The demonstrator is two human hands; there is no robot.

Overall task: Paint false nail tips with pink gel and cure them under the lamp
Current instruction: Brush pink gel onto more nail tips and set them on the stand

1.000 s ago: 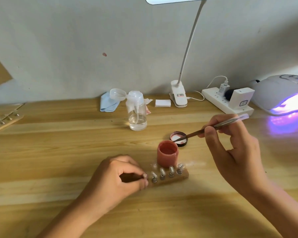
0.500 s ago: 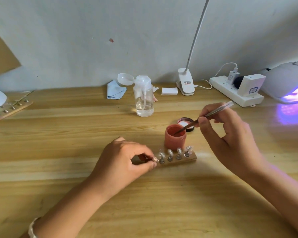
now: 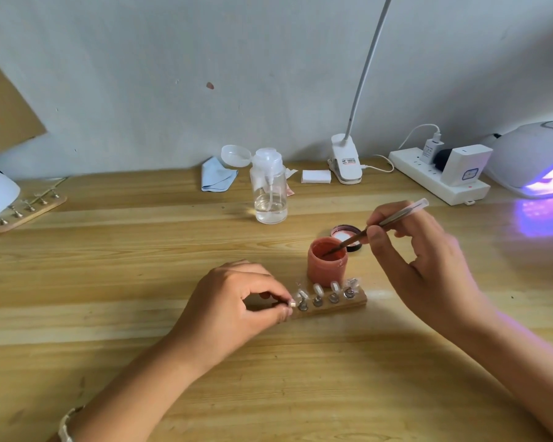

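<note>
Right hand [image 3: 428,266] in the centre right of the frame, thumb and fingers pinched round the brush [image 3: 393,218], and I've got its bristle end down in the pink gel pot [image 3: 326,263]. The pot's lid [image 3: 345,232] lies just behind it. Left hand [image 3: 230,307], lower centre, has its fingers curled and pinches the left end of the holder [image 3: 332,306] to steady it on the counter [image 3: 141,266]. The tips [image 3: 317,290] stand in a row on that holder, just in front of the pot, and they look clear to me, no pink on any that I can make out. So I judge we're early: loading the brush now, every tip to paint, then the cure. The lamp [image 3: 530,154] glows violet at the upper right, well apart from the holder. A second holder [image 3: 29,212] waits at the far left.
</note>
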